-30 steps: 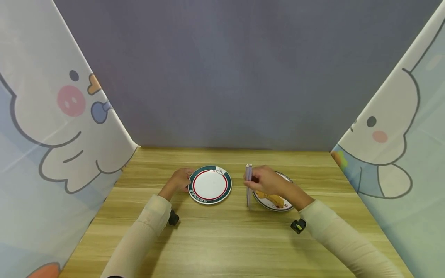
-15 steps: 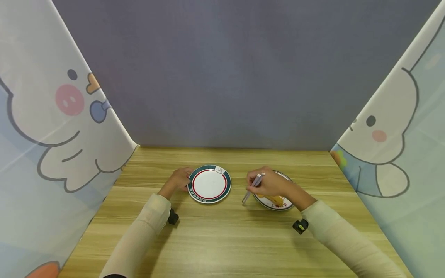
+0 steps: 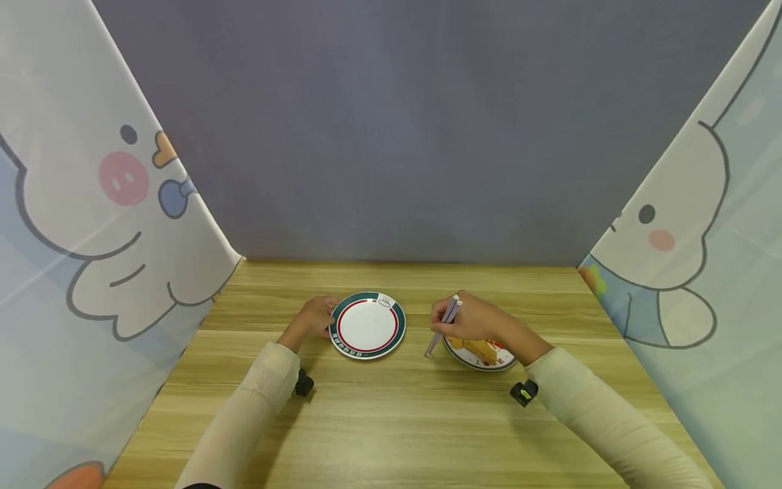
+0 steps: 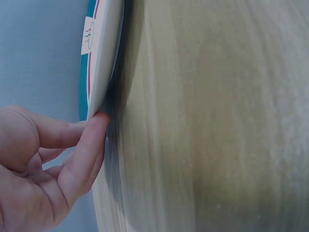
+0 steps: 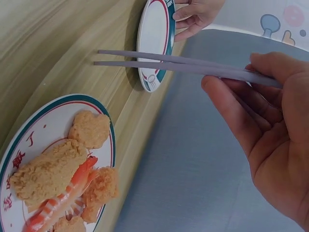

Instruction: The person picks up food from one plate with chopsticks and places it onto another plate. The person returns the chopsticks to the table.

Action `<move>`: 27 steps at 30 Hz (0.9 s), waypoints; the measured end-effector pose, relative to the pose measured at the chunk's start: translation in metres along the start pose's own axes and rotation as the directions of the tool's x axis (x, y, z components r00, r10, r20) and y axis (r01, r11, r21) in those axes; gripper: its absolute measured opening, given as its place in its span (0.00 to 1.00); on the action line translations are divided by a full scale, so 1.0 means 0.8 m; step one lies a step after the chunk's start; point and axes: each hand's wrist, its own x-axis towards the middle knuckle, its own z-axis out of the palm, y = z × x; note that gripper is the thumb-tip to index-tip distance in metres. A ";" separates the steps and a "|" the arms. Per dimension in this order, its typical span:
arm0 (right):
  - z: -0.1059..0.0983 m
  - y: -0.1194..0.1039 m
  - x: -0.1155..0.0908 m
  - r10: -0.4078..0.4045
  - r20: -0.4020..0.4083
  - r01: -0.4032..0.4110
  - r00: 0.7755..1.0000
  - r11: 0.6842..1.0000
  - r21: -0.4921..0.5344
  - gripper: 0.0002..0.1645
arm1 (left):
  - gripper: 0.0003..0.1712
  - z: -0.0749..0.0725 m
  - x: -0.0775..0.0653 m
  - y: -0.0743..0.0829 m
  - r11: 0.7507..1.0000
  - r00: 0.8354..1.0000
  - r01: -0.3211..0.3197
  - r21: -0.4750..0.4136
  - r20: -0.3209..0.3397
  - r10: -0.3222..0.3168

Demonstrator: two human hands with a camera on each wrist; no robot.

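My left hand [image 3: 315, 316] pinches the left rim of a white plate [image 3: 368, 326] with a green and red border; in the left wrist view thumb and fingers meet at its edge [image 4: 102, 63]. A pair of pale purple chopsticks [image 5: 193, 66] is held in my right hand [image 3: 467, 318], their tips slightly apart with nothing between them. Below that hand sits a second plate [image 5: 108, 108], partly hidden by it in the head view. It bears several golden fried pieces [image 5: 50, 166] and a red and white shrimp [image 5: 65, 200].
Both plates are on a wood-grain table [image 3: 391, 421]. A grey backdrop [image 3: 391, 136] stands behind, and cartoon-printed curtains [image 3: 684, 258] flank both sides. A small black device [image 3: 524, 392] is at the right wrist, another [image 3: 304, 382] at the left.
The chopsticks have turned from near upright to a slant, tips down and to the left. My right hand has shifted its hold on them. The left hand stays at the plate.
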 end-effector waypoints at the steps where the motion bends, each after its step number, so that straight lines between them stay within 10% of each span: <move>1: 0.000 0.000 0.000 0.003 0.000 -0.003 1.000 1.000 0.001 0.09 | 0.33 0.000 0.000 0.000 1.000 1.000 0.002 0.000 -0.002 -0.002; 13: 0.011 0.017 -0.009 0.108 -0.132 -0.081 0.985 0.978 0.191 0.07 | 0.33 0.003 0.000 -0.001 1.000 1.000 -0.014 0.019 -0.006 0.014; 27: 0.013 0.051 -0.030 0.245 -0.353 -0.120 0.903 0.933 0.341 0.07 | 0.33 0.001 -0.003 -0.001 0.999 0.999 -0.032 0.001 -0.014 0.032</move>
